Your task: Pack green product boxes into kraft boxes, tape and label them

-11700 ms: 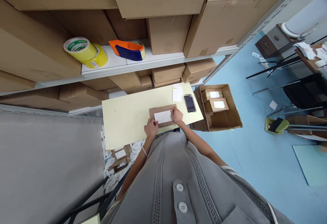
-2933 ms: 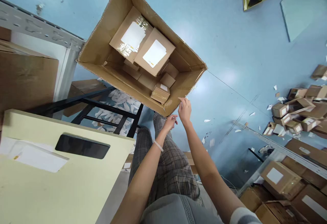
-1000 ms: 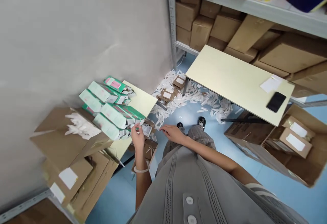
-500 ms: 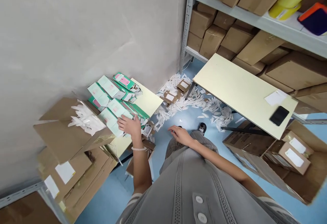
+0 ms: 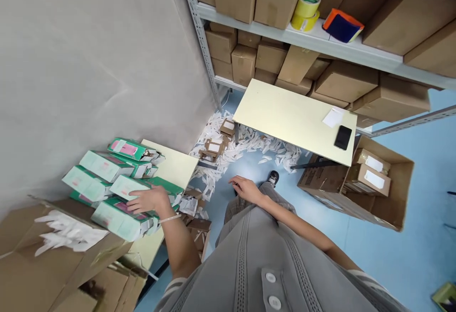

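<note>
My left hand (image 5: 149,199) lies flat across a stack of green-and-white cartons (image 5: 107,169), its fingers on the front ones. The stack stands on a pale yellow table (image 5: 174,165), and white slips stick out of the carton ends. My right hand (image 5: 247,190) hangs in front of my body above the blue floor, holding nothing visible. Its fingers are loosely curled, touching nothing I can see. A black phone (image 5: 343,137) and a white sheet (image 5: 333,117) lie on a second pale yellow table (image 5: 285,122), well away from both hands.
White slips and small brown parcels (image 5: 213,146) litter the floor between the tables. An open carton (image 5: 377,198) holding parcels stands at right; another with white slips (image 5: 67,233) sits at lower left. A metal shelf rack (image 5: 320,41) holds cartons and tape rolls (image 5: 305,13).
My left hand has moved from the far end of the green-and-white cartons down onto the front ones, now flat. The view has turned, shifting the tables and shelves left. My right hand stays empty.
</note>
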The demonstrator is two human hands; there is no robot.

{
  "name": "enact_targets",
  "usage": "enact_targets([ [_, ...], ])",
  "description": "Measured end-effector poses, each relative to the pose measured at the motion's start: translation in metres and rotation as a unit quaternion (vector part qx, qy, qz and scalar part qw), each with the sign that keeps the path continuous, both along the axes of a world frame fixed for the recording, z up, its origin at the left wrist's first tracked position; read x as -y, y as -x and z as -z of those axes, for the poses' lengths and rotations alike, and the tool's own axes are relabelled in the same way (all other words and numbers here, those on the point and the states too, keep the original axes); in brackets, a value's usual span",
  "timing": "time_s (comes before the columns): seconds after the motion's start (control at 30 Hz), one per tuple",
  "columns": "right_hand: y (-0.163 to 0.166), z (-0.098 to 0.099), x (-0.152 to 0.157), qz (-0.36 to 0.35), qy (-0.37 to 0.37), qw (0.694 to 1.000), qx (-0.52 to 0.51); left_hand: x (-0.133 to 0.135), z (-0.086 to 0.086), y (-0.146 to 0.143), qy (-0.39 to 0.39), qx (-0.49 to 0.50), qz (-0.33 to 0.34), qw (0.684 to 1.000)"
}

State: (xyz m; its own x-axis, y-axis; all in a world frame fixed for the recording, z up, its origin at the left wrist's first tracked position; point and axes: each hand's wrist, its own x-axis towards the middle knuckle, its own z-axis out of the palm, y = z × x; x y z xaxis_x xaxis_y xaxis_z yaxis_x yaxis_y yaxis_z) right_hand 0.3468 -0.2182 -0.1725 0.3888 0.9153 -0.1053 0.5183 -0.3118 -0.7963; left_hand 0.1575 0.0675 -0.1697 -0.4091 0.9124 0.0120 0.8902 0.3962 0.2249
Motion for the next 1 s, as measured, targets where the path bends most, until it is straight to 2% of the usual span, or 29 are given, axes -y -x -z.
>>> enact_targets([
  [0.1,-0.013,-0.002,0.004,0.003,0.001,1.0,0.001,-0.001,-0.001,-0.009,0.028,0.006,-0.036,0.999],
  [0.33,-0.033,-0.002,0.006,-0.025,0.005,1.0,-0.012,0.002,-0.009,-0.035,0.024,0.011,-0.081,0.996],
  [0.47,-0.034,0.0,-0.002,-0.059,0.009,0.998,-0.027,-0.003,-0.007,-0.035,-0.003,0.002,-0.085,0.996],
  [0.7,-0.021,-0.001,-0.017,-0.117,0.024,0.992,-0.042,-0.007,0.0,-0.022,-0.001,0.035,-0.095,0.995],
  [0.83,-0.01,-0.007,-0.035,-0.151,0.019,0.987,-0.043,-0.003,-0.002,-0.013,-0.013,0.061,-0.085,0.994],
  [1.0,0.011,-0.022,-0.085,-0.232,-0.003,0.972,-0.037,-0.001,-0.006,-0.005,-0.007,0.068,-0.073,0.995],
])
